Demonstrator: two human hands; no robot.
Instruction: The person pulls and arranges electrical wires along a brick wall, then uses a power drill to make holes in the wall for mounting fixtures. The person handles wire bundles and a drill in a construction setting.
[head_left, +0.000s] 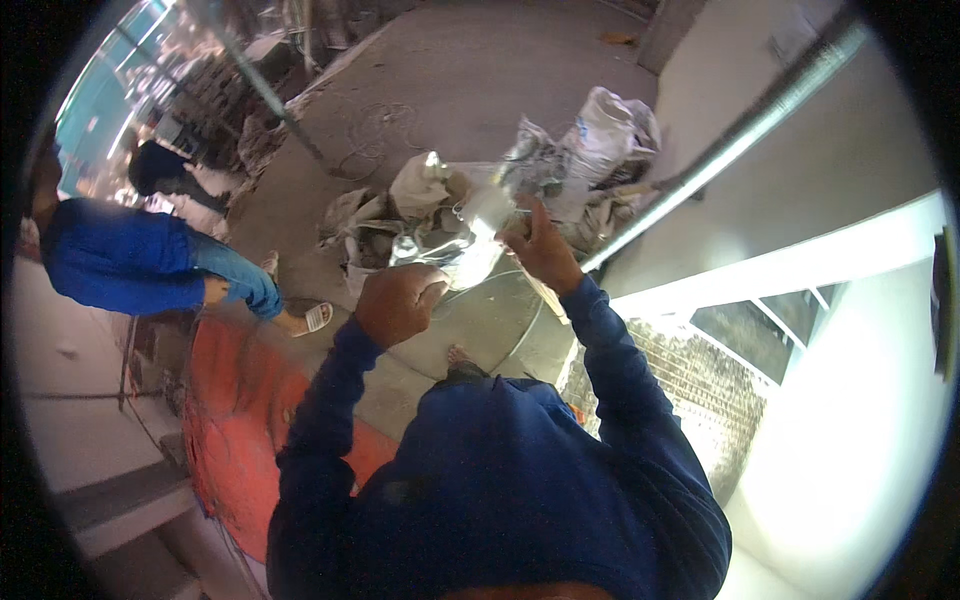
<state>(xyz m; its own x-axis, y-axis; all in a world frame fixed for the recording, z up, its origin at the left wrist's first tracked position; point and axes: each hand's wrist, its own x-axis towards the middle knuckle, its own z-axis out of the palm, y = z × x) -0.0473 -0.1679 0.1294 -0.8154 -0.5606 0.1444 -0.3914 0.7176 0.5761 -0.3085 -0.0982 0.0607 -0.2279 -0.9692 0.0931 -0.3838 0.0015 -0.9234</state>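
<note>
In front of my chest both arms reach out in dark blue sleeves. My left hand (402,304) is curled closed, knuckles up, and whatever it grips is too glared to name. Further out and to the right, my right hand (543,247) has its thumb and fingers bent together at a thin, pale thing that I cannot make out. Between the hands, a bright whitish shape (487,215) is washed out by glare and blur. Thin wire-like strands show near it. Below and beyond lie crumpled white and grey sacks (418,188) with rubble-like lumps among them.
A person in a blue top (120,255), jeans and sandals is at the left. A metal pole (740,140) slants along the right wall; another pole (255,85) stands far left. Red sheeting (235,400) lies at lower left beside steps (125,505). A fuller white sack (607,130) sits beyond.
</note>
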